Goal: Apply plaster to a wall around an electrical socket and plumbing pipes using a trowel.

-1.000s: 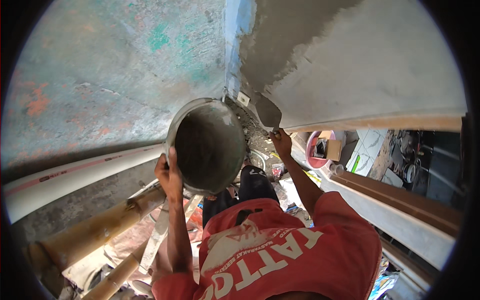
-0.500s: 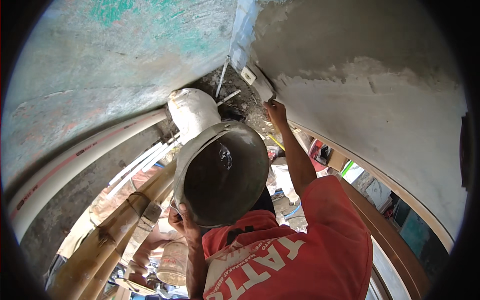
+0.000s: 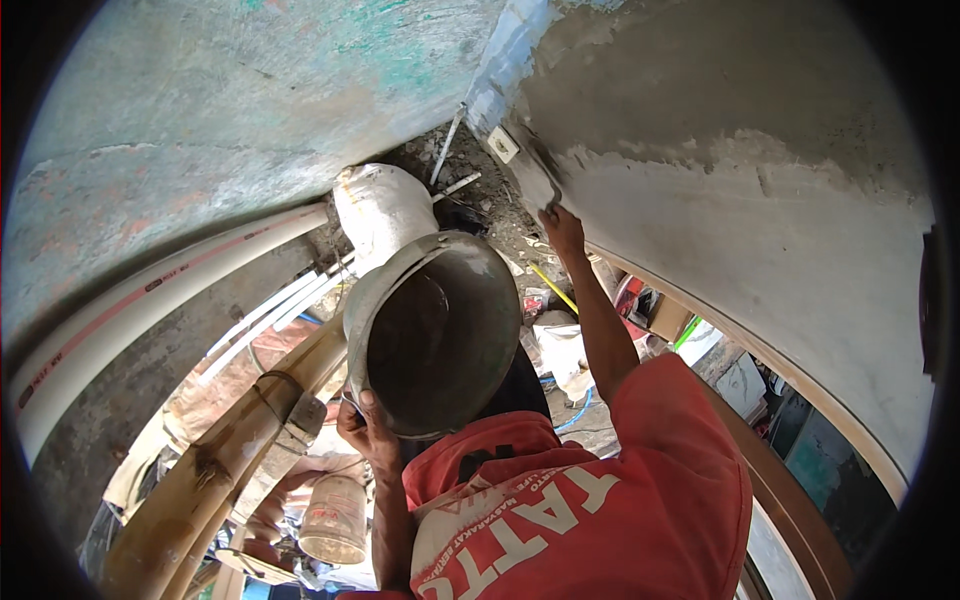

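My left hand (image 3: 372, 430) grips the near rim of a wide, round grey basin (image 3: 440, 340), thumb inside the edge. The basin is tilted, so its dark, smeared inside shows. Farther off, my right hand (image 3: 563, 230) is closed round the handle of what looks like a trowel (image 3: 556, 193), of which the dark bent neck shows. Its blade seems to lie against the low part of the right wall (image 3: 680, 220), near a white wall socket (image 3: 503, 144); the blade's outline is hard to make out. Wet-looking darker plaster covers the upper part of that wall.
A white sack (image 3: 382, 215) stands beyond the basin in the rubble-strewn corner. Along the left wall runs a thick white pipe (image 3: 150, 305), with bamboo poles (image 3: 225, 450) nearer me. A dirty bucket (image 3: 333, 520) sits below. Right of me is a brown beam (image 3: 775, 490).
The basin and my left hand have shifted slightly, the basin a little to the left. My right hand has moved slightly right and down along the wall, still holding the tool.
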The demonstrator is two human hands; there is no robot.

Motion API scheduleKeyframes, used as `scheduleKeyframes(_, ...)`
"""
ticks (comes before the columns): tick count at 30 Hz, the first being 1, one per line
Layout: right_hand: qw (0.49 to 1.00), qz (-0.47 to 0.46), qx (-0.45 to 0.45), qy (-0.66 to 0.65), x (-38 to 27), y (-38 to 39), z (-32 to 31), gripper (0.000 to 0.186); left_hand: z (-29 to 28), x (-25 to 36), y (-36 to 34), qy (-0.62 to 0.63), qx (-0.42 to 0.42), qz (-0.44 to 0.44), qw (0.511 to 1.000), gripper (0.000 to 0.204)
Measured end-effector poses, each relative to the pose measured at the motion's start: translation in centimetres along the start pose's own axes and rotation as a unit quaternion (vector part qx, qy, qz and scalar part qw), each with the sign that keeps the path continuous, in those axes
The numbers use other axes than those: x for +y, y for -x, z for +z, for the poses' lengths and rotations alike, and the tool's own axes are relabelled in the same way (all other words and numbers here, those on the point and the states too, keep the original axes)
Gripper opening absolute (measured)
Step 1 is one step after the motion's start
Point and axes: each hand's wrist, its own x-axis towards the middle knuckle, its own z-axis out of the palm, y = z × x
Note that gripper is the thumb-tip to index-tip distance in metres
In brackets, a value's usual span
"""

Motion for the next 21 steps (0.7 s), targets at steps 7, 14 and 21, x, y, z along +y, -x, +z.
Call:
scheduleKeyframes(7,0.987,0.106,-0.034,-0.111,-2.7,-1.4,-1.2,0.032,-0.6,-0.5,-0.5,-0.008,0.003,0.002,1.0,0.04)
scheduleKeyframes(14,0.994,0.054,0.006,-0.095,-7.6,1.6,-5.8,0.031,-0.9,-1.1,-0.6,-0.011,0.005,-0.005,1.0,0.039)
scheduleKeyframes(21,0.992,0.109,-0.015,0.068,-1.7,0.9,0.6,0.035,0.3,-0.5,-1.2,-0.014,-0.003,0.0,1.0,0.036)
